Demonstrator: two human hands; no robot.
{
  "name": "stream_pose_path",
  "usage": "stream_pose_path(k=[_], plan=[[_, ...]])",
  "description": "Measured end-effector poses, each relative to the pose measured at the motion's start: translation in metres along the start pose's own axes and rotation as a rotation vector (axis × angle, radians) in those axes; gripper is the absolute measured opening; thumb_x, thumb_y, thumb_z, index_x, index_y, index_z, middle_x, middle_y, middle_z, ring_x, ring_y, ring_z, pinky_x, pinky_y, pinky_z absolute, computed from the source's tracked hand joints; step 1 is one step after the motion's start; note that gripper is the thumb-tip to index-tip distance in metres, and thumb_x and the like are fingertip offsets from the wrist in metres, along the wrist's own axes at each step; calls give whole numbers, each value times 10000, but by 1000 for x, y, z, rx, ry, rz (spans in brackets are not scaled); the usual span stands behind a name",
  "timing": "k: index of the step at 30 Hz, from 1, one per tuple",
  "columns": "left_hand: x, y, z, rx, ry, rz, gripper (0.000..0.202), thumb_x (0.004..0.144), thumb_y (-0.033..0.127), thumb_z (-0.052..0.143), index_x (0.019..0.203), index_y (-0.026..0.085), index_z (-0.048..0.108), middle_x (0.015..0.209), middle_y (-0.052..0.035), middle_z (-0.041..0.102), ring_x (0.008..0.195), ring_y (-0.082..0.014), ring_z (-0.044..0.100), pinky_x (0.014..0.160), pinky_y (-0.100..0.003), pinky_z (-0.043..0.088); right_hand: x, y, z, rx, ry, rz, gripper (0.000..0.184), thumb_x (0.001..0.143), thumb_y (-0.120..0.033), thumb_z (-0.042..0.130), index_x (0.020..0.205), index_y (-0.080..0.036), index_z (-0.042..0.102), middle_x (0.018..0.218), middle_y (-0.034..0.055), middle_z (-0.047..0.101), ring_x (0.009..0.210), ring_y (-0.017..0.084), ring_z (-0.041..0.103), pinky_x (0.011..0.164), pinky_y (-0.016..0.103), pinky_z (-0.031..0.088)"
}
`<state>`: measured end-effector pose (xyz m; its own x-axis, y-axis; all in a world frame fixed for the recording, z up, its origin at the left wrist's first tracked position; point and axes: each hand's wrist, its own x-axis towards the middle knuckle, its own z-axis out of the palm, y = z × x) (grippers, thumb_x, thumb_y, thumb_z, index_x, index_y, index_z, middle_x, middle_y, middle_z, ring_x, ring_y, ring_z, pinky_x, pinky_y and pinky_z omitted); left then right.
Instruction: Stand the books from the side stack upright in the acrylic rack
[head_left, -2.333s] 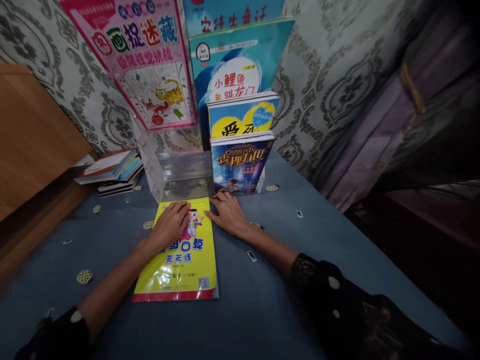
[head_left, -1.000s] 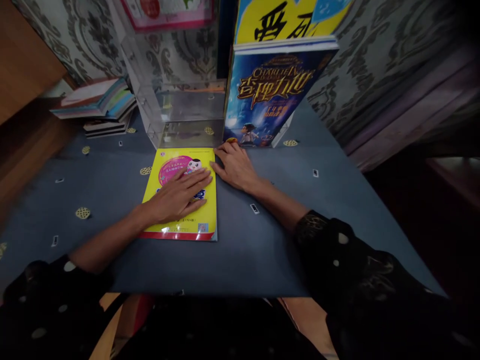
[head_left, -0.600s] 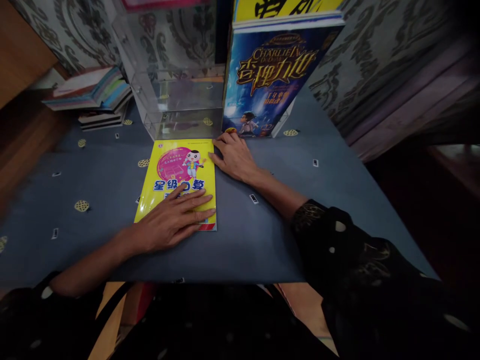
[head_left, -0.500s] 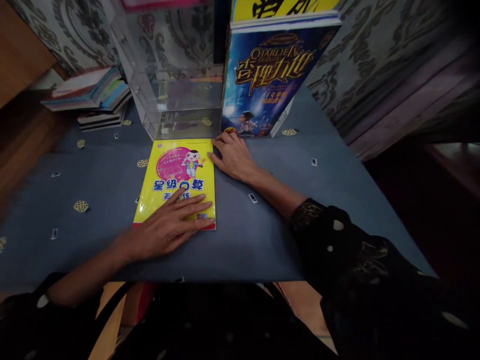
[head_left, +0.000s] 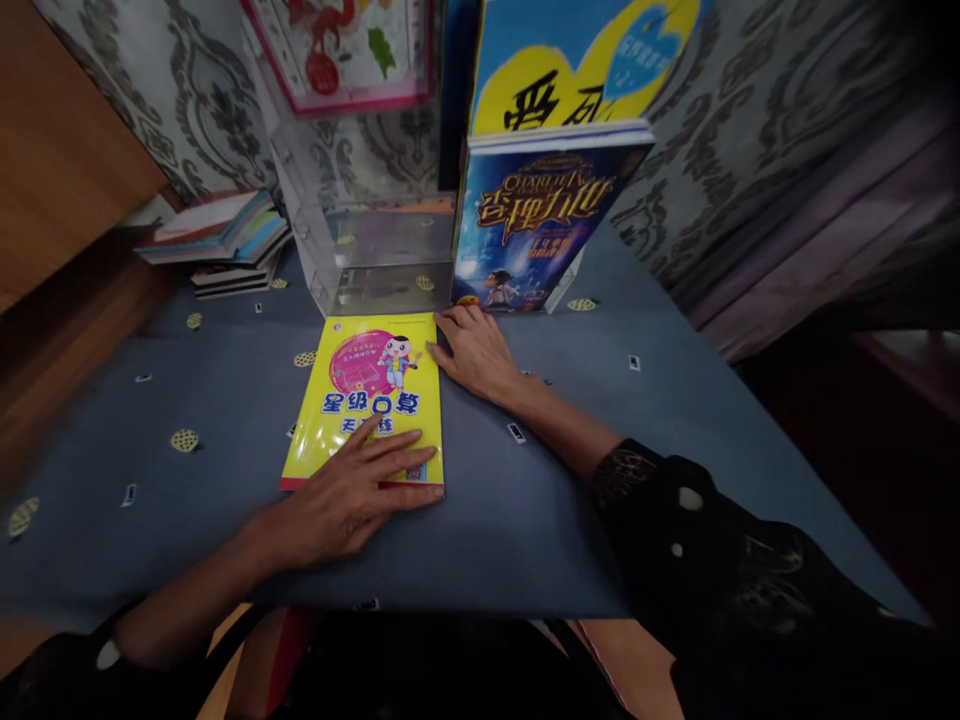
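Observation:
A yellow workbook (head_left: 319,425) with a pink circle and a cartoon child on its cover lies flat on the table. My left hand (head_left: 349,495) rests on its lower part, fingers spread over the cover. At the book's upper right corner is my right hand (head_left: 476,350), its fingers loosely stretched and touching the edge there. Just beyond that hand, a dark blue book (head_left: 536,220) stands upright in a clear display rack (head_left: 386,238). Neither hand grips anything.
The table has a blue-grey cloth (head_left: 225,530) with small printed patches. A pile of books (head_left: 225,240) lies at the back left. Behind the dark blue book stands a blue and yellow book (head_left: 517,60). A pink-edged picture book (head_left: 352,55) is higher on the rack.
The view has tilted up, so more of the rack's upper books shows and everything sits lower in the picture. Both hands keep their places at the workbook.

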<state>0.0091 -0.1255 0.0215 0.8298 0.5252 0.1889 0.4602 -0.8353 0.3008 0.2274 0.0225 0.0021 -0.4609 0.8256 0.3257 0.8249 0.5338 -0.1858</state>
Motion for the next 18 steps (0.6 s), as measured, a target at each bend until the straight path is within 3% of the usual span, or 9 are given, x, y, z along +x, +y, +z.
stream_pose_path(k=[10,18], plan=[[1,3,-1,12,13,-4,549,868,10,487,1337,286,562,1440,-55,561,1418,-243,405,1194,-572,216,-9,-6,-5,35,14,-134,306,958,-283,518,1162,-118,676,1267,163,650,1187,299,549,1015,452,408],[-1,1,5,-12,79,2,555,847,-4,506,1310,295,576,1425,-54,556,1394,-228,407,1192,-566,217,-55,-23,-16,143,-57,-258,470,935,-346,549,1348,-122,565,1403,175,583,1336,296,503,1114,532,364]])
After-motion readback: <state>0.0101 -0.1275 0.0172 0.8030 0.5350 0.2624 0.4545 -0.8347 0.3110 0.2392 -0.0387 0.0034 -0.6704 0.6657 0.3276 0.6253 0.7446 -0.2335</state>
